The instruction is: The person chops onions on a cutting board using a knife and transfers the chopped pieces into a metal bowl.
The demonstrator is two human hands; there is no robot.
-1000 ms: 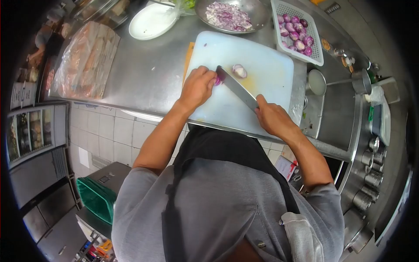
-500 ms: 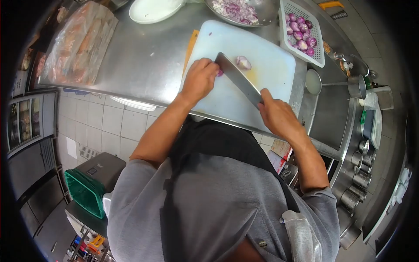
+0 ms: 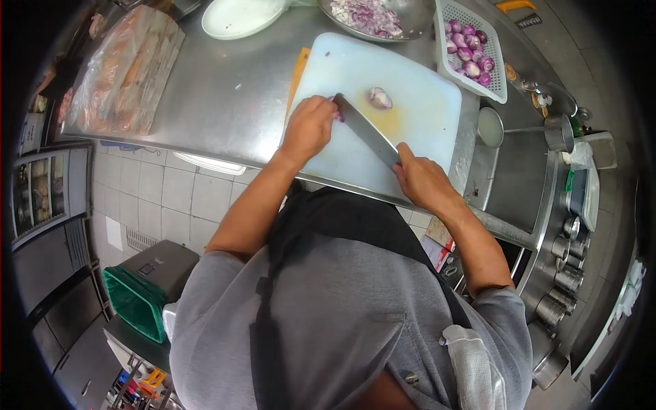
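Observation:
My right hand is closed round the handle of a cleaver with a broad steel blade. The blade slants across a white cutting board, its far end against a piece of red onion. My left hand, fingers curled, presses that onion piece on the left part of the board and hides most of it. Apart from both hands, a peeled onion half lies near the board's middle, beside a yellowish wet patch.
A metal bowl of chopped onion stands behind the board. To the right is a white basket of peeled red onions. A white plate and bagged goods sit on the steel counter. A sink lies at right.
The cleaver and my right hand have shifted slightly left and toward me. My left hand, still on the onion piece, has moved a little left.

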